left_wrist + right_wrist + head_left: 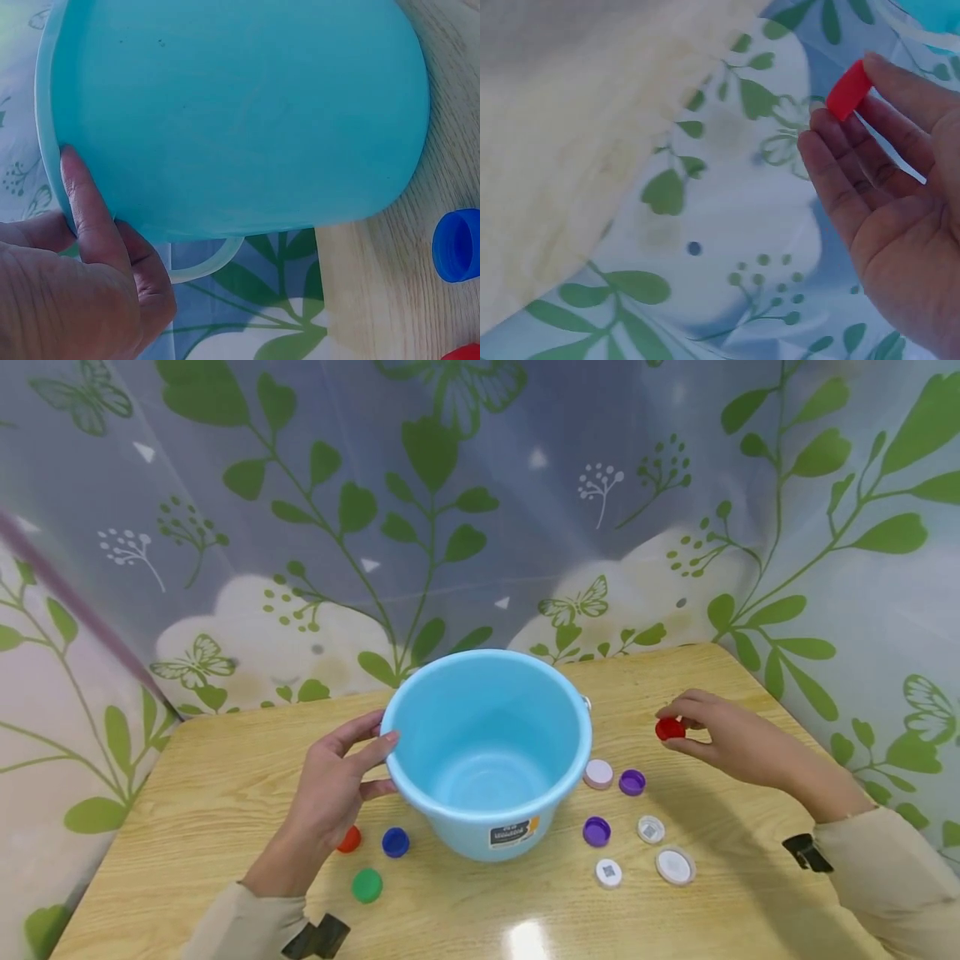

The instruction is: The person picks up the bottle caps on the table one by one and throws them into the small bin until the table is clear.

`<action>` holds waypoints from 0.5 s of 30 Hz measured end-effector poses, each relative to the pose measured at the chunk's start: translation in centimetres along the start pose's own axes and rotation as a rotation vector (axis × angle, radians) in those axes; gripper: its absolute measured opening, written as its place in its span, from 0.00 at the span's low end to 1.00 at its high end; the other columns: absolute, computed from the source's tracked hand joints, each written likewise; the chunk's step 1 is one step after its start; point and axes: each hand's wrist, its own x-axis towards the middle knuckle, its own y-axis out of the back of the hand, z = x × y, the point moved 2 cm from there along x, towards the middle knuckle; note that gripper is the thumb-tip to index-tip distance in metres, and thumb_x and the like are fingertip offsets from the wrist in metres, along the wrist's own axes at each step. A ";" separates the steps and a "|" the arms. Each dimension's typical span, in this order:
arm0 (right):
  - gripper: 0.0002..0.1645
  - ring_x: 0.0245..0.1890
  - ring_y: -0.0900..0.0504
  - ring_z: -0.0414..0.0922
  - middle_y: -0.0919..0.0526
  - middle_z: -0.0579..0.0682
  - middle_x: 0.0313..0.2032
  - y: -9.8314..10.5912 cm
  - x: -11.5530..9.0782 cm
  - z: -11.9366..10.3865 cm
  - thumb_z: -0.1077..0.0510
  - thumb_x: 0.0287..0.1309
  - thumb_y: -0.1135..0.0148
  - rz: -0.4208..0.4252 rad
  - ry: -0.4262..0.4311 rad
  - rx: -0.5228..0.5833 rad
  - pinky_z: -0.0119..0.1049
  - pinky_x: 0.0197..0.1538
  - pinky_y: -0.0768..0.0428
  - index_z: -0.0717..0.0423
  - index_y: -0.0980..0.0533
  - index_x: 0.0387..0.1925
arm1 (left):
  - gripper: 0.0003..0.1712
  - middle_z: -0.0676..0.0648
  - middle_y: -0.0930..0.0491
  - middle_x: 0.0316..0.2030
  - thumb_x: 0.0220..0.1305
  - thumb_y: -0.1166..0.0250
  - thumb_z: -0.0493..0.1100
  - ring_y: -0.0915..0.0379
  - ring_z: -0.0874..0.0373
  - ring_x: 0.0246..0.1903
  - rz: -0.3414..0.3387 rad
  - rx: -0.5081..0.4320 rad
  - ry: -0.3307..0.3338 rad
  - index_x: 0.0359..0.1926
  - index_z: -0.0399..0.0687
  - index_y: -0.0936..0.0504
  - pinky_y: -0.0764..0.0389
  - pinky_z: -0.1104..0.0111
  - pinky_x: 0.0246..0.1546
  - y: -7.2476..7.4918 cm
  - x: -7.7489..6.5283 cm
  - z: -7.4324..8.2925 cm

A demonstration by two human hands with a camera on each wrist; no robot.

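- Red cap (670,728): held up by the R hand (727,739), off to the R of the bucket (461,837), well apart from it.
- Cap's long axis: in head view its broad side runs approx. side to side; in R wrist view it's seen on its side wall, long axis slanting from upper R to lower L. Can't tell for sure which way its hollow side faces.
- R hand: pinching the red cap btwn thumb & fingertips.
- L hand (336,781): gripping the bucket rim on its L side, thumb over the edge; L wrist view also shows fingers at the rim.
- Bucket: light blue, mouth up, label (513,832) on the wall facing the person; pale handle (210,264) shows in L wrist view.
- L of bucket, on table (225,760): blue cap (395,842) nr its base, orange-red cap (349,838) by the L wrist, green cap (367,886) a bit nearer the person.
- R of bucket: pinkish-white cap (598,774), purple cap (632,782) just beside it, 2nd purple cap (597,832), patterned white cap (651,829), small white cap (608,873), larger white cap (675,866).
- Backdrop (465,585): cloth w/ green leaves & butterflies.
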 end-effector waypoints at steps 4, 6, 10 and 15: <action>0.18 0.40 0.22 0.46 0.22 0.49 0.42 1.3 1.2 -1.3 0.63 0.55 0.31 0.089 0.023 0.026 0.44 0.41 0.18 0.60 0.23 0.48 | 0.28 0.42 0.36 0.53 0.65 0.37 0.39 0.23 0.48 0.46 0.003 0.002 0.003 0.64 0.38 0.31 0.15 0.63 0.35 0.1 0.0 0.0; 0.18 0.40 0.21 0.47 0.22 0.50 0.43 1.9 1.9 -2.1 0.63 0.55 0.31 0.127 0.039 0.044 0.45 0.42 0.18 0.60 0.23 0.48 | 0.28 0.42 0.36 0.53 0.65 0.37 0.39 0.23 0.48 0.47 0.003 0.004 0.003 0.64 0.38 0.31 0.15 0.63 0.35 0.2 0.0 0.0; 0.17 0.41 0.21 0.46 0.22 0.49 0.43 2.9 3.5 -3.6 0.61 0.55 0.32 0.173 0.059 0.066 0.44 0.43 0.18 0.58 0.23 0.47 | 0.28 0.42 0.36 0.53 0.65 0.37 0.39 0.23 0.48 0.46 0.007 0.004 -0.001 0.64 0.38 0.31 0.15 0.63 0.35 0.2 0.0 0.1; 0.16 0.43 0.22 0.44 0.23 0.46 0.43 3.7 5.3 -5.4 0.60 0.57 0.32 0.186 0.062 0.100 0.43 0.45 0.18 0.56 0.23 0.47 | 0.26 0.42 0.35 0.52 0.65 0.37 0.39 0.24 0.47 0.47 0.008 0.006 -0.006 0.63 0.39 0.29 0.15 0.63 0.35 0.1 0.1 0.0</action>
